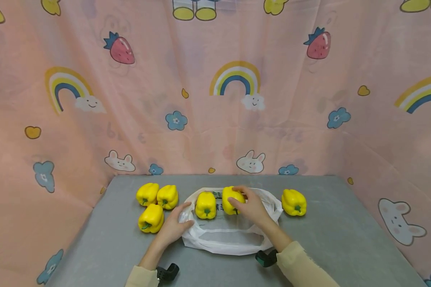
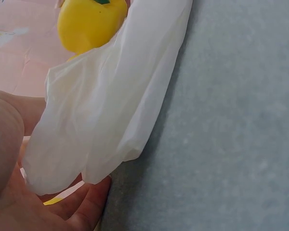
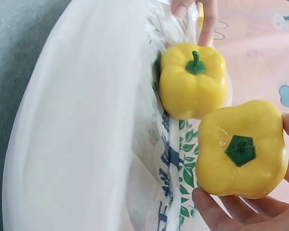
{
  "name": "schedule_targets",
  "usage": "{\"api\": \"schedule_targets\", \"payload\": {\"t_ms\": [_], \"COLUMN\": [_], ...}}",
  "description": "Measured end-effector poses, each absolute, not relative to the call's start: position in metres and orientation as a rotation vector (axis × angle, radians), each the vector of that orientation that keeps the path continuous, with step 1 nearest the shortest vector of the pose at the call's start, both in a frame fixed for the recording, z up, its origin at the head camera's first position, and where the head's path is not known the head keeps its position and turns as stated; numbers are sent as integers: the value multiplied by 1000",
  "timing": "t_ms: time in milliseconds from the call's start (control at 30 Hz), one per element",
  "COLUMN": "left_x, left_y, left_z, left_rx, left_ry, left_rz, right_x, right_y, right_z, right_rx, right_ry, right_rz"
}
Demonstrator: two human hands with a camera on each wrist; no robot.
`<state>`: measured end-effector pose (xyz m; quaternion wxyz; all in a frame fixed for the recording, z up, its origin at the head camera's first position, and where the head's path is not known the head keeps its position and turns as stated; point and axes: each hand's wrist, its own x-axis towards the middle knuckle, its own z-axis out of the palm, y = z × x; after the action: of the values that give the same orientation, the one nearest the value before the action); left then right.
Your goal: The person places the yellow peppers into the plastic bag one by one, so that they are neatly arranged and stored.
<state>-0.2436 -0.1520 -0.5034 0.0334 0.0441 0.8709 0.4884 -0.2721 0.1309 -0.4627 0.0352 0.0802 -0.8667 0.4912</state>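
A white plastic bag (image 1: pixel 222 249) with printed green leaves and dark characters lies on the table with its mouth spread. My left hand (image 1: pixel 174 225) holds the bag's left side, the plastic (image 2: pixel 101 106) between thumb and fingers in the left wrist view. Inside the opening sits a yellow bell pepper (image 1: pixel 205 205) with a green stem, also seen in the right wrist view as the upper pepper (image 3: pixel 192 86). Another yellow bell pepper (image 1: pixel 231 199) is gripped by my right hand (image 1: pixel 253 207) over the bag, its stem facing the right wrist camera.
Left of the bag, three yellow bell peppers (image 1: pixel 151 218) cluster on the grey table (image 1: pixel 337 239). One more yellow bell pepper (image 1: pixel 293 202) stands close to the bag's right side. A pink patterned curtain (image 1: pixel 215 131) hangs behind the table and along both sides.
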Motion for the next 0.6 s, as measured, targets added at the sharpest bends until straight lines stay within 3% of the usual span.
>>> {"api": "schedule_targets", "payload": {"t_ms": [600], "left_x": [-244], "left_y": [-152], "left_z": [-505], "left_rx": [145], "left_ry": [2666], "left_rz": [1522], "right_x": [-282], "right_y": [111], "right_z": [-480], "right_rx": [231], "right_ry": [-2718], "right_rz": [1472]}}
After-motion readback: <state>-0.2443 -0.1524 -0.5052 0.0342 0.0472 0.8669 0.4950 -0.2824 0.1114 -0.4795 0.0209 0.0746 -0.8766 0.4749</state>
